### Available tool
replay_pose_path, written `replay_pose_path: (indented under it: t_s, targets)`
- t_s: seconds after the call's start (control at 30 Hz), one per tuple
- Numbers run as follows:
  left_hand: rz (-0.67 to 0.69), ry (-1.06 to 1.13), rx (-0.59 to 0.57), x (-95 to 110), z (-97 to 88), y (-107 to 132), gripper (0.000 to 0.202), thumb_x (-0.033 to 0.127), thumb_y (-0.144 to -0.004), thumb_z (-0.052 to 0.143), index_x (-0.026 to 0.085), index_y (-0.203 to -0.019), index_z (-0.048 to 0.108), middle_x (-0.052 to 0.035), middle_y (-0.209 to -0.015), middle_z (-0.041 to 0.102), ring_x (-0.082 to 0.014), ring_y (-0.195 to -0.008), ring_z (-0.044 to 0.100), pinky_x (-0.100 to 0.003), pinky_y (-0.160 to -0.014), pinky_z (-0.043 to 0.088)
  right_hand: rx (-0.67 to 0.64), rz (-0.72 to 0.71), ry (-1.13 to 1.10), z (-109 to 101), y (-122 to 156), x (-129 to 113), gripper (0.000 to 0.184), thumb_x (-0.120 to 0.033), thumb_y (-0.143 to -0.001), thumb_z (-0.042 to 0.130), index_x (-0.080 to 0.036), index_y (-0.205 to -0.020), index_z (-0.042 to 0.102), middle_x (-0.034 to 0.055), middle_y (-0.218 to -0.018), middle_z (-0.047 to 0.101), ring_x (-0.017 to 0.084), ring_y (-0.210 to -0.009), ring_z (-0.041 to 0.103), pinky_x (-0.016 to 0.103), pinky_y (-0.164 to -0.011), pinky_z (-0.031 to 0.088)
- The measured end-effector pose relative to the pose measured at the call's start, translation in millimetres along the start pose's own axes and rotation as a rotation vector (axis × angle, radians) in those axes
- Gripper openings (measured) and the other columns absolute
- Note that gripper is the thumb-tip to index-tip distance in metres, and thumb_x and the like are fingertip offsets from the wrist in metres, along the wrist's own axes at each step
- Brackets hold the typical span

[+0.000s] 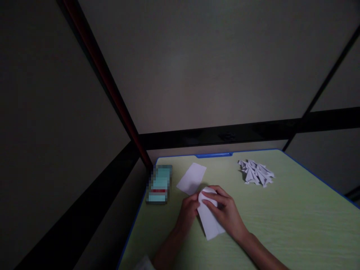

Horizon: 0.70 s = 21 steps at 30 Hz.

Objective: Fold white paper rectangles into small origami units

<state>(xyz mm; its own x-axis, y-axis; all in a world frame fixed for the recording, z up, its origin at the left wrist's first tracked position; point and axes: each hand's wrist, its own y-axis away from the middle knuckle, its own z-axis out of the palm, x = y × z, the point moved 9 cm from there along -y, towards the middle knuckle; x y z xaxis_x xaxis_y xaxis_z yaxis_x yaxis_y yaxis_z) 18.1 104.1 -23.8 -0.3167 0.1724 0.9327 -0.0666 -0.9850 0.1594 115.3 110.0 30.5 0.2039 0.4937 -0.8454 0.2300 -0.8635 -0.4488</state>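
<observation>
Between my two hands is a white sheet of paper [208, 221], bent over at its upper end and with a crease running down its lower part. My left hand [189, 210] pinches its left edge near the top. From the right, my right hand [225, 210] grips the upper part, thumb and fingers pressed on the bent portion. The paper's lower end sticks out below the fingers toward me. Just beyond my hands, another white sheet [192, 178] lies flat on the table.
A pale green table [295, 225] with a blue rim carries everything. At its left edge lies a phone [159, 184], blurred out. Folded white paper pieces [255, 172] are heaped at the back right. A blue strip [214, 155] sits on the far edge, before a panelled wall [202, 75].
</observation>
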Motion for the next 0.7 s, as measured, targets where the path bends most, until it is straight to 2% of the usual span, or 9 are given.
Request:
replay_pose_path:
  t_s: [0.13, 0.27, 0.37, 0.53, 0.7]
  targets:
    - [0.010, -0.097, -0.065, 2.6, 5.8, 2.2, 0.027, 0.027, -0.056, 0.057, 0.010, -0.077, 0.062, -0.0005, -0.059, 0.056, -0.0100, -0.053, 0.045, -0.020, -0.050, 0.033, 0.009, -0.004, 0.030, -3.0, -0.5, 1.3, 0.021, -0.023, -0.071, 0.057, -0.023, -0.091, 0.064, 0.0060, -0.086, 0.057, 0.018, -0.081, 0.054, 0.031, -0.070, 0.045]
    - [-0.100, 0.039, -0.065, -6.0, 5.4, 3.9, 0.030, 0.033, -0.055, 0.060, 0.012, -0.077, 0.062, -0.0032, -0.064, 0.059, -0.0131, -0.060, 0.052, -0.023, -0.056, 0.038, 0.027, 0.054, 0.001, -6.8, -1.6, 7.3, 0.018, -0.025, -0.070, 0.058, -0.022, -0.086, 0.066, 0.0057, -0.083, 0.057, 0.018, -0.079, 0.054, 0.031, -0.069, 0.045]
    - [-0.129, 0.109, -0.032, -9.5, 1.9, 4.1, 0.033, 0.037, -0.052, 0.064, 0.013, -0.075, 0.062, -0.0047, -0.066, 0.061, -0.0146, -0.062, 0.055, -0.026, -0.059, 0.040, 0.063, 0.093, -0.035, -10.5, -2.3, 10.7, 0.017, -0.027, -0.069, 0.058, -0.021, -0.083, 0.066, 0.0058, -0.081, 0.057, 0.018, -0.076, 0.055, 0.030, -0.067, 0.045]
    - [-0.114, 0.028, 0.025, -13.3, -7.8, 1.4, 0.037, 0.040, -0.051, 0.067, 0.012, -0.074, 0.061, -0.0027, -0.062, 0.059, -0.0127, -0.058, 0.052, -0.025, -0.058, 0.040, 0.090, 0.113, -0.082, -12.6, -2.8, 14.8, 0.012, -0.027, -0.067, 0.060, -0.019, -0.073, 0.065, 0.0057, -0.079, 0.057, 0.018, -0.075, 0.055, 0.028, -0.065, 0.044]
    - [-0.011, -0.148, 0.014, -9.2, -14.4, -5.0, 0.030, 0.039, -0.059, 0.060, 0.010, -0.066, 0.059, 0.0022, -0.051, 0.048, -0.0083, -0.049, 0.042, -0.020, -0.048, 0.032, -0.017, 0.138, -0.154, -5.7, -5.8, 16.8, 0.012, -0.029, -0.069, 0.058, -0.018, -0.068, 0.063, 0.0046, -0.075, 0.057, 0.016, -0.070, 0.054, 0.025, -0.059, 0.042]
